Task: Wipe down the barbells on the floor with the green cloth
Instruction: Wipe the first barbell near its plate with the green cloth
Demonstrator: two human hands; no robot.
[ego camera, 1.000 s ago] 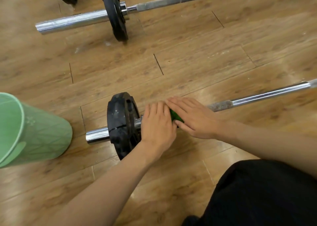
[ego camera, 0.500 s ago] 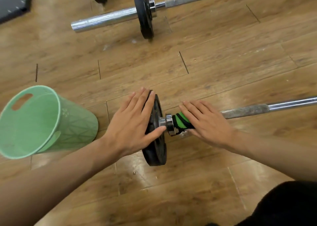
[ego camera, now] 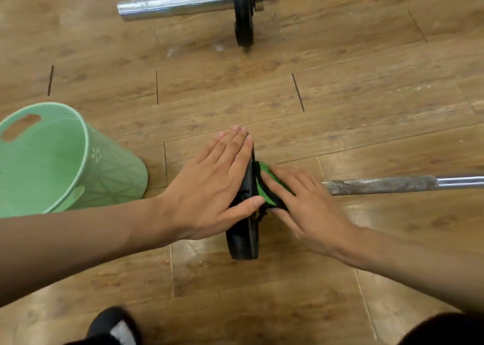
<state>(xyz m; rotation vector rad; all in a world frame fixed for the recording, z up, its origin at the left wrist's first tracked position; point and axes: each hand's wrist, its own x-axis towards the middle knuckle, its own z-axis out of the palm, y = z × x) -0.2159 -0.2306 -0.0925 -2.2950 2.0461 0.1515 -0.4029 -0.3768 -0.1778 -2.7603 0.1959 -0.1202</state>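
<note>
A barbell lies on the wooden floor, its bar [ego camera: 398, 185] running off to the right and its black plate [ego camera: 245, 240] standing on edge in the middle. My left hand [ego camera: 209, 187] lies flat against the plate's left face, fingers straight, thumb across its rim. My right hand [ego camera: 306, 206] presses the green cloth [ego camera: 264, 187] with straight fingers against the plate's right face, around the bar's collar. The collar itself is hidden by the cloth and hand. A second barbell [ego camera: 183, 4] with a black plate [ego camera: 243, 12] lies at the top.
A light green plastic bucket [ego camera: 110, 172] lies tipped on the floor at the left, close to my left forearm. My dark shoe [ego camera: 115, 326] shows at the bottom edge and dark clothing at the bottom right corner.
My left hand went from the bar to the plate's left face. My right hand slid the cloth left along the bar until it met the plate. The view shifted, bringing the bucket's opening into sight.
</note>
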